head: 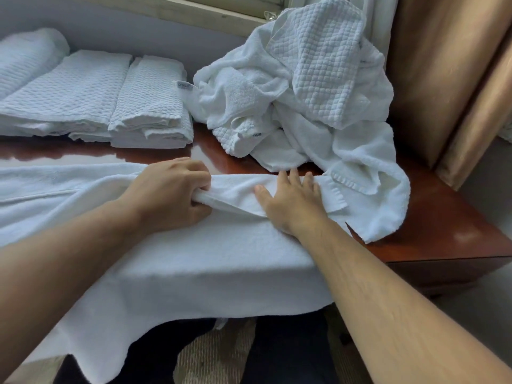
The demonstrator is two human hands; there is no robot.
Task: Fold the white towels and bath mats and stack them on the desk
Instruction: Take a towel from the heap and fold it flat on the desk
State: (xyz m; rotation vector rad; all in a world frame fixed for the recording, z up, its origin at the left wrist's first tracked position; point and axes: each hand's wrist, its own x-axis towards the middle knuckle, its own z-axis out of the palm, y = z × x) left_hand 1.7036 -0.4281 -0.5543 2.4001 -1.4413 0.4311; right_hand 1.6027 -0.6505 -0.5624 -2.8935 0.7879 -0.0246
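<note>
My left hand (171,192) is curled up, pinching a fold of the white terry towel (194,259); my right hand (291,202) lies flat just beside it, fingers spread.

Diffuse, cool daylight, moderate brightness; source appears to be at the window frame (210,15), top. Desk (448,231) varnish carries pale glare patches, strongest in front of the stack (149,106). Towel (207,259) near clipping, little texture; stack weave legible. Soft shadow under left hand (169,195). Wide-angle bowing at edges; curtain (443,79) smeared, forearms enlarged in lower corners.
</note>
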